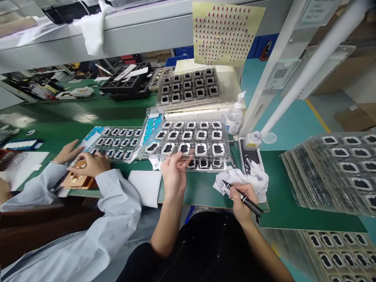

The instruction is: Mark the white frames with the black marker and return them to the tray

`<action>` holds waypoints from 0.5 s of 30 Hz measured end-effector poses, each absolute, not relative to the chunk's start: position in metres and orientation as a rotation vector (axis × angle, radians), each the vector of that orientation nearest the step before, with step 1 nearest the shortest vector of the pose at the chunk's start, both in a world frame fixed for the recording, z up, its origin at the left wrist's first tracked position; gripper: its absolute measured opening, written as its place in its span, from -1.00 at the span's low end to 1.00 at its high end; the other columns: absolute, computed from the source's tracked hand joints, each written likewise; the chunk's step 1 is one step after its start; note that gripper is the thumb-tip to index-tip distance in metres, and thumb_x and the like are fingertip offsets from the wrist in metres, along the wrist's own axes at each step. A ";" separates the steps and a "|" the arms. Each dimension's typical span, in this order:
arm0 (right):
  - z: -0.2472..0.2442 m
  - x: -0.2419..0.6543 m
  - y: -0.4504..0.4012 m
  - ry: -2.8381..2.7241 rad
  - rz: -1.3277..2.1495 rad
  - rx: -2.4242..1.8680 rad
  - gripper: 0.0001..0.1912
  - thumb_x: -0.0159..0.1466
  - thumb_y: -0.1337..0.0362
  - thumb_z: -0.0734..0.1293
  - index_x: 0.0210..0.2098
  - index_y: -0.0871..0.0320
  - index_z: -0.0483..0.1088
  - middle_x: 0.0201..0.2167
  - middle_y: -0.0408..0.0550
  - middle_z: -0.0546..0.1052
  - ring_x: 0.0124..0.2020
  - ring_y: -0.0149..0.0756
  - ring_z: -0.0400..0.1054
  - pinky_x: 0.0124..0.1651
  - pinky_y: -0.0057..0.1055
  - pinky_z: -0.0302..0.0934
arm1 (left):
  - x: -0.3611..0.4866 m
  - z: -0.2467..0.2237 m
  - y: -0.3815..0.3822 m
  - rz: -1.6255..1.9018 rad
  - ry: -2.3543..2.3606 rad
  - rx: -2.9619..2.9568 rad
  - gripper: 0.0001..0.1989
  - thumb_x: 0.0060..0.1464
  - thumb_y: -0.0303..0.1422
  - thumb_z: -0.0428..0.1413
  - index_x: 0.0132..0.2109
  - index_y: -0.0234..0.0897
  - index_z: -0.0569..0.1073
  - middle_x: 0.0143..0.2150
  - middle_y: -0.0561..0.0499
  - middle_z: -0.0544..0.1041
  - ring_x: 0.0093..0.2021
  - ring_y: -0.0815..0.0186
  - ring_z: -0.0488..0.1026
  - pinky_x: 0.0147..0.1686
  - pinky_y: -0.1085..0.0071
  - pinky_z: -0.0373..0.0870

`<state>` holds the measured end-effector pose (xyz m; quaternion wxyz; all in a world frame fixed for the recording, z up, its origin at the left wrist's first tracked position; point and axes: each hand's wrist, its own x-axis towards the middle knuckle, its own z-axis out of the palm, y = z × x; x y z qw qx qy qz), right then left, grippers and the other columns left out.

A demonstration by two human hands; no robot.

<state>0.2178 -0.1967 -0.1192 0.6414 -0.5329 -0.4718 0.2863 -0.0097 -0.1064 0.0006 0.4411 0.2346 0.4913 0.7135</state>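
My left hand (175, 168) grips the front edge of a clear plastic tray (141, 152), thumb on top and fingers underneath. In the tray sit rows of white frame-shaped parts (187, 135) with dark centres. A similar tray (202, 169) with such parts lies partly hidden beneath it. My right hand (243, 199) is closed around a black marker pen (252, 205), its uncapped tip pointing up and left. Under that hand and beside it lies a crumpled white cloth (260, 178).
A co-worker's hands (92, 163) handle a copper-coloured block (78, 180) at left. Beyond my tray stand stacked trays (188, 88) and a pump bottle (235, 117). A small white bottle (252, 140) is by the post. Tall tray stacks (311, 176) rise at right; a yellow sheet (226, 33) hangs above.
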 end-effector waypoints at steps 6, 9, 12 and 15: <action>-0.119 0.218 -0.197 -1.103 0.626 -1.229 -0.75 0.46 0.08 0.59 -0.24 0.00 0.52 -0.45 -0.21 0.66 -0.54 -0.22 0.54 -0.36 -0.24 0.53 | -0.012 0.028 -0.127 1.917 1.178 0.590 -0.70 0.12 -0.23 0.47 -0.31 -0.17 0.48 -0.31 0.09 0.71 -0.13 0.16 0.87 0.06 0.19 0.85; -0.120 0.219 -0.196 -1.124 0.620 -1.222 -0.74 0.46 0.09 0.60 -0.25 0.00 0.52 -0.40 -0.17 0.71 -0.53 -0.21 0.55 -0.35 -0.23 0.54 | -0.017 0.040 -0.105 1.997 1.113 0.643 -0.64 0.10 -0.24 0.48 -0.32 -0.16 0.41 -0.31 0.11 0.67 -0.09 0.14 0.86 0.15 0.10 0.85; -0.123 0.219 -0.196 -1.132 0.611 -1.225 -0.75 0.47 0.09 0.60 -0.24 0.00 0.53 -0.42 -0.18 0.70 -0.51 -0.21 0.57 -0.30 -0.21 0.57 | -0.020 0.046 -0.050 2.056 1.006 0.697 -0.59 0.08 -0.22 0.51 -0.28 -0.14 0.39 -0.31 0.12 0.63 -0.04 0.17 0.85 0.26 0.08 0.82; -0.124 0.219 -0.195 -1.131 0.602 -1.235 -0.75 0.49 0.06 0.59 -0.23 0.00 0.54 -0.44 -0.20 0.66 -0.51 -0.23 0.55 -0.36 -0.27 0.52 | -0.018 0.050 0.020 2.034 0.929 0.692 -0.61 0.15 -0.23 0.52 -0.22 -0.14 0.42 -0.30 0.12 0.62 0.00 0.19 0.85 0.29 0.16 0.79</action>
